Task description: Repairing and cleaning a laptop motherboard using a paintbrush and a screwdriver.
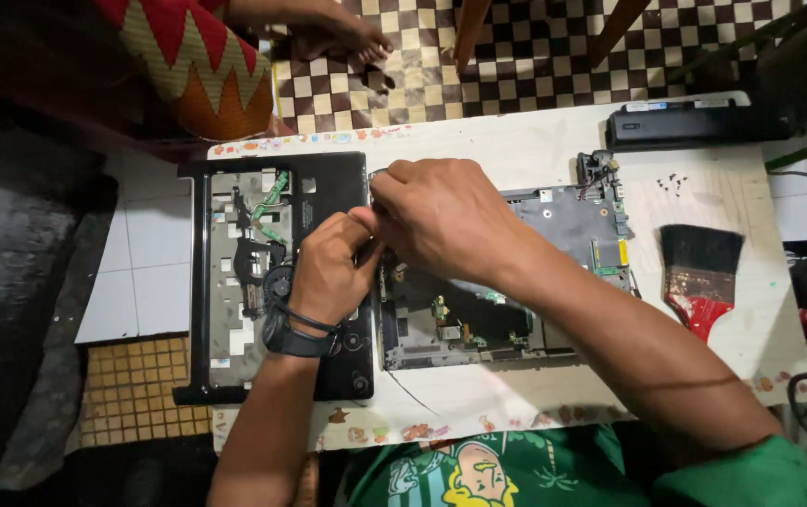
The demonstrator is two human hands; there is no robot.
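Home repair spot, low table point(535, 141), tiled floor point(422, 75)

1 head view, steeply down, close over table point(516, 141)

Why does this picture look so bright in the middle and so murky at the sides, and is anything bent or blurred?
Head view: light falls on the pale table, while the left side and corners sink into shadow. The wide lens bows the table edges. The left hand and right hand look sharp; the paintbrush is crisp too. No strong glare shows on the laptop base.
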